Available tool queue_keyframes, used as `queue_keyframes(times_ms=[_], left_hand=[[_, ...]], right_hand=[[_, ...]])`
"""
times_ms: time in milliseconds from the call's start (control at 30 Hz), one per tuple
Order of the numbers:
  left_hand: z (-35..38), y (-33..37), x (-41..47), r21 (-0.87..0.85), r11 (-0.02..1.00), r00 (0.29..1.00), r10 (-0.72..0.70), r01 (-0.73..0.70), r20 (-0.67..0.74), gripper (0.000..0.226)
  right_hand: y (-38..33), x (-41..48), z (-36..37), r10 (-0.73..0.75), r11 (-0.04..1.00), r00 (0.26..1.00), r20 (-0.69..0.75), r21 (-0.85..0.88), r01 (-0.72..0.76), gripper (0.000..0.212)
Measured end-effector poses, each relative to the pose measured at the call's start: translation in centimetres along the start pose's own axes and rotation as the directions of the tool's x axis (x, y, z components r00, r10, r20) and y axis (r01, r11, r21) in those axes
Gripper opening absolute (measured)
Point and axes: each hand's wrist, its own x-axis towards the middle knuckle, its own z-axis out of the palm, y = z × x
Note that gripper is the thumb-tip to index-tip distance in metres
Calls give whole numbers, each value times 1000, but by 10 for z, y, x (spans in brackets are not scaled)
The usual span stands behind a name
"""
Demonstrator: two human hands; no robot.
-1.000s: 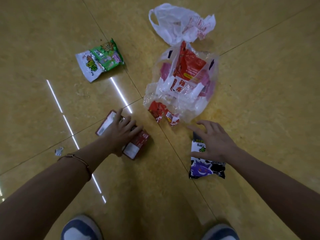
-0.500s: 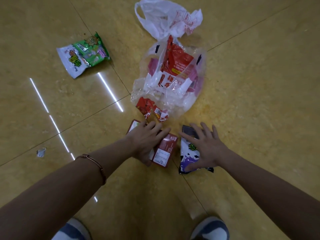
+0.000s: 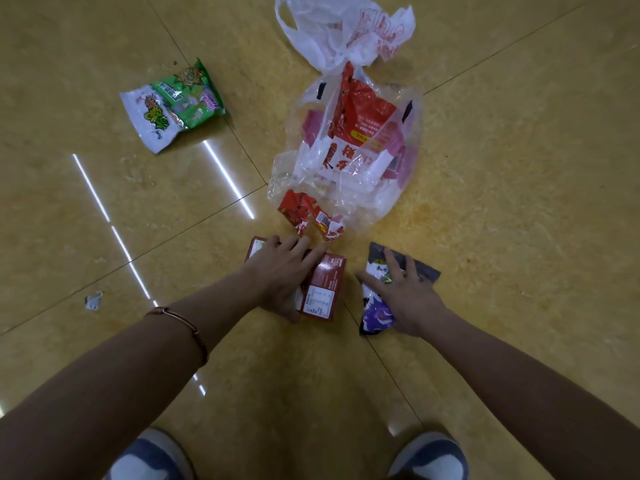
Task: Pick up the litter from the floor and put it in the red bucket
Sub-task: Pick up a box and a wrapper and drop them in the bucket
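**Two hands flat on litter on a yellow tiled floor**

A red box (image 3: 323,289) lies flat on the floor (image 3: 519,220) under a person's left hand (image 3: 282,271). The fingers (image 3: 294,242) are stretched straight across its top and reach past its far edge, and the thumb sits at the near edge. They press on the box rather than curl round it. The box's right end, with a white printed label, shows beside the palm.

Just to the right, apart from the box, the right hand (image 3: 405,296) is spread flat on a dark snack packet (image 3: 377,311) printed with a purple figure. Its fingers (image 3: 391,261) are splayed and straight over the packet's upper half.

A torn red wrapper (image 3: 304,213) lies just beyond the left fingertips, at the near edge of a clear plastic bag (image 3: 381,206) that holds red, white and pink packaging. A crumpled white plastic bag (image 3: 346,32) with red print touches the clear bag's far end.

Well to the left, a green and white snack packet (image 3: 173,105) lies alone on a tile. A small pale scrap (image 3: 93,301) sits near the left forearm, which wears a thin copper-coloured bracelet (image 3: 187,327). The toes of two blue and white shoes (image 3: 152,455) show at the bottom edge, and bright strip-light reflections streak the glossy tiles.
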Motion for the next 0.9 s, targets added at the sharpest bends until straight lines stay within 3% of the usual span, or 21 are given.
queue_keyframes(times_ms=[133,367,467,633,733,900], left_hand=[[-14,6,-15,-81,996,999,-25,23,-23,128],[-102,-5,-126,-298,943,985,-168,149,-40,132],[-168,-12,-188,-362,917,976,-206,166,-72,132],[-302,-16,-289,-426,893,938,-260,143,-230,110],[-397,-14,-353,-441,886,882,-318,146,-347,109],[-539,-10,-458,-435,868,763,-445,238,-470,127]], right_hand=[[2,-3,-31,45,988,994,-98,153,-30,80],[3,-95,-118,76,907,976,-206,420,18,75],[3,-156,-178,47,872,967,-250,483,82,76],[1,-267,-312,14,821,918,-396,528,215,72],[2,-336,-404,19,790,849,-528,529,311,69],[6,-439,-544,-37,784,728,-684,432,446,73]])
